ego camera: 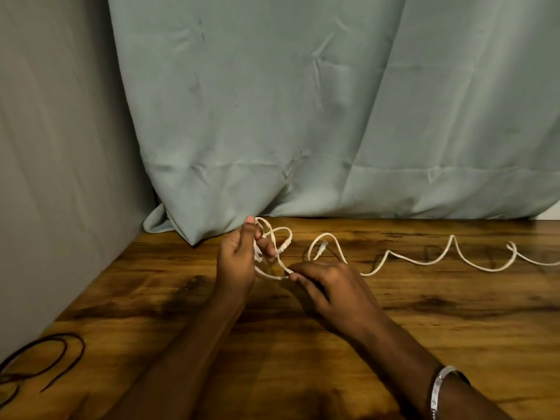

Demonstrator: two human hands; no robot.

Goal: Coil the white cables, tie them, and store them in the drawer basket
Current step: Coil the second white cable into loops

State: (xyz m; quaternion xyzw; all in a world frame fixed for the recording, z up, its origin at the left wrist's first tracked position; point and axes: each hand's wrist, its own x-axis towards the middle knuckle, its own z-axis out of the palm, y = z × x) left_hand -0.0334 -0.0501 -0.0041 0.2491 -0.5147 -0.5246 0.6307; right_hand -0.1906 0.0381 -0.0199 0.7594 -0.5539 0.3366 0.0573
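Observation:
A white cable (424, 262) runs in loose waves across the wooden table (454, 328) from the right edge toward the middle. Its near part forms small loops held upright in my left hand (238, 262), whose fingers curl round the loops, thumb up near the curtain. One plug end (285, 246) sticks out of the loops; a second plug (322, 247) lies just right of them. My right hand (330, 287) pinches the cable strand at its fingertips, low and just right of the loops. No drawer basket is in view.
A pale green curtain (303, 116) hangs behind the table and its hem touches the tabletop by my left hand. A grey wall (54, 177) closes the left side. A dark thin cord (45, 359) lies coiled at the near left corner.

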